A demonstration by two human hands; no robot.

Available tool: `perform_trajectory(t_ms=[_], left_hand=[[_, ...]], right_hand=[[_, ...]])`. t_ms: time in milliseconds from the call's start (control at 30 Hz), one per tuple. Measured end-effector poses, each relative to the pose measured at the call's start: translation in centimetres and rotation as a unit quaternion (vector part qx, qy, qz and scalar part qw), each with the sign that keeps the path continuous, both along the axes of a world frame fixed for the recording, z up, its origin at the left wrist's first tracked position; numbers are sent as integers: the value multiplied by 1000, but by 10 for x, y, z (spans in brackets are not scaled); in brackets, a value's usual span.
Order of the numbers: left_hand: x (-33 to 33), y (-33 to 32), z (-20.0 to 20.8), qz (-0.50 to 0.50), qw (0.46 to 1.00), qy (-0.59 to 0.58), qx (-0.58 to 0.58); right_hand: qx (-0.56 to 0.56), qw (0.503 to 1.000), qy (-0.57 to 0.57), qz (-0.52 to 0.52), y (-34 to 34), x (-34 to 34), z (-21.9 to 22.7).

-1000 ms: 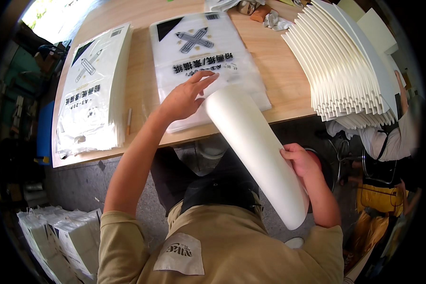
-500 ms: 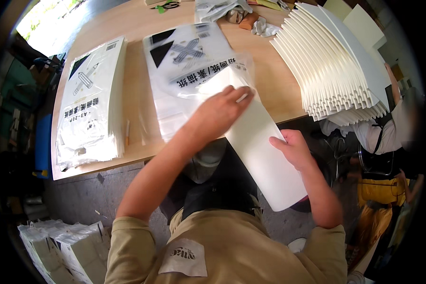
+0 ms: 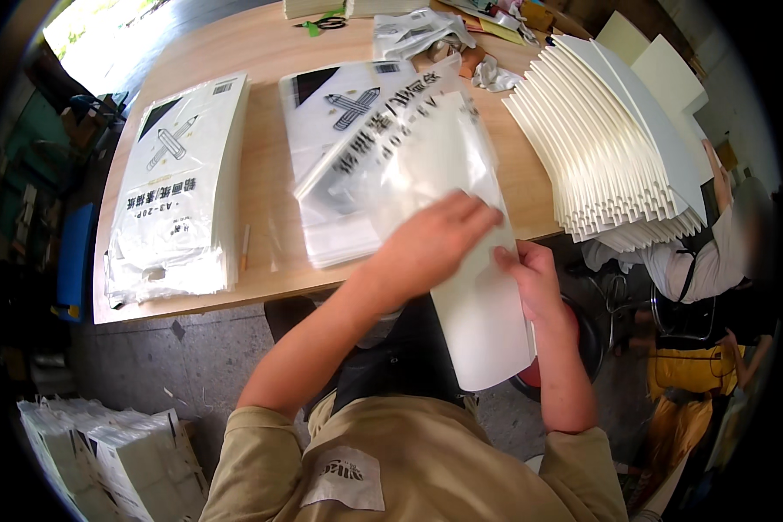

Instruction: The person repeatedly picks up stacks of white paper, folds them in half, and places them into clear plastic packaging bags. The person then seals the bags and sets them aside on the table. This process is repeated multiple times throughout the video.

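Note:
A curved bundle of white paper (image 3: 483, 326) slants from the table edge toward my lap, its far end inside a clear printed plastic bag (image 3: 409, 130). My right hand (image 3: 535, 283) grips the bundle's right edge, thumb on top. Slightly blurred, my left hand (image 3: 444, 239) lies across the paper with its fingers closed at the bag's near edge. Beneath the bag is a pile of flat clear bags (image 3: 335, 235) with a pencil print. To the left lies a stack of filled paper packs (image 3: 170, 196) in the same wrapping.
Fanned white paper bundles (image 3: 600, 165) stand at the table's right. Scissors (image 3: 322, 24), crumpled plastic (image 3: 418, 33) and a white cloth (image 3: 494, 76) lie farther back. Wrapped packs (image 3: 117, 452) sit on the floor at left. Another person's sleeve (image 3: 661, 261) shows at right.
My left hand has drawn back toward me along the paper. The bag now covers more of the bundle, and its printed side has lifted and tilted off the pile.

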State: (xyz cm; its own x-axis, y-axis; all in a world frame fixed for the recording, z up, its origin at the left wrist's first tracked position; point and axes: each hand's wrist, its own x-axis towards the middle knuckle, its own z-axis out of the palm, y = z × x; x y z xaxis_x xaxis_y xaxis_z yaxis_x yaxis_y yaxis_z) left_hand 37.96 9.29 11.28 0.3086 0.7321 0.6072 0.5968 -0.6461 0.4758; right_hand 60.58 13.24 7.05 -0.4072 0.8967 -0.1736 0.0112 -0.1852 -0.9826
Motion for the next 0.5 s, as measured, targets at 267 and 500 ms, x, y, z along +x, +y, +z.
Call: perform_trajectory(t_ms=[267,500], left_hand=[[-26,-67,-37,172,886,-19,430],[-27,-44,-98,107,935,-319,-109]], right_hand=[[-155,981,111,39,6,10,-13],[-220,964,138,58,16,1,-34]])
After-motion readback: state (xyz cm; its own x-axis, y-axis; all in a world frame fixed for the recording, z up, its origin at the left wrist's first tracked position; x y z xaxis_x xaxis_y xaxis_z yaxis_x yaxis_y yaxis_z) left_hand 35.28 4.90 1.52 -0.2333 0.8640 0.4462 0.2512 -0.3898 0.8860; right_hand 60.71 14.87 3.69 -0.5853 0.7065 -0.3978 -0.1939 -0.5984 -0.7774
